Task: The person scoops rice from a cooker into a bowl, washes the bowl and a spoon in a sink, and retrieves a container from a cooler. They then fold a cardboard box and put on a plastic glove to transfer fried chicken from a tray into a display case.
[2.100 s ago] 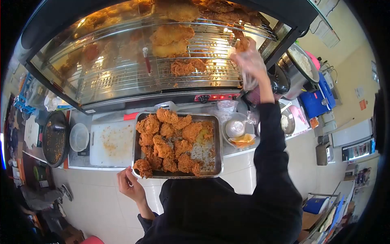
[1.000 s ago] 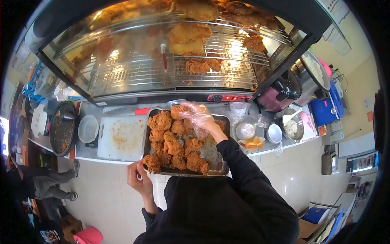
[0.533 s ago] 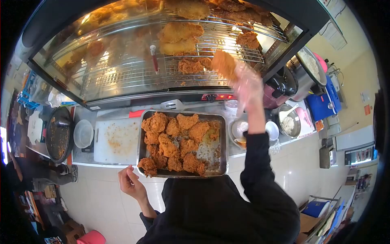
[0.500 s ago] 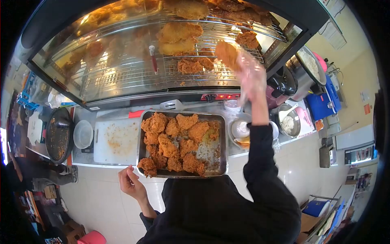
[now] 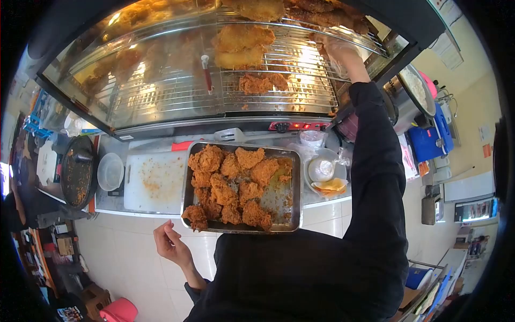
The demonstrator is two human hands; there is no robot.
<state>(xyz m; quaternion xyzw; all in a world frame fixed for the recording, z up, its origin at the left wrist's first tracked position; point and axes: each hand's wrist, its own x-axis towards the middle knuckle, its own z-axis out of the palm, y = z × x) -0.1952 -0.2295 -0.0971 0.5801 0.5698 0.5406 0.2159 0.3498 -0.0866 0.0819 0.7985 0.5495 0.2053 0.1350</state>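
Observation:
My right hand (image 5: 340, 53), in a clear plastic glove, reaches into the glass warming cabinet (image 5: 214, 121) at its right side. Its fingers are blurred over the wire rack, and what they hold, if anything, cannot be made out. My left hand (image 5: 170, 242) hangs bare near the lower left corner of the metal tray (image 5: 296, 214), fingers curled, touching nothing that I can see. Several pieces of fried chicken (image 5: 222, 190) fill the tray's left and middle. Inside the cabinet, flat breaded pieces (image 5: 244, 45) and smaller crispy pieces (image 5: 263, 83) lie on the rack.
Left of the tray are a white cutting board (image 5: 154, 182), a clear bowl (image 5: 110, 172) and a dark pan (image 5: 78, 172). Metal tongs (image 5: 230, 134) lie behind it. A bowl (image 5: 322, 169) stands to its right, and a person (image 5: 19, 209) is at far left.
My right hand has moved up and deeper into the cabinet; the piece it carried is no longer distinct. My left hand has barely moved.

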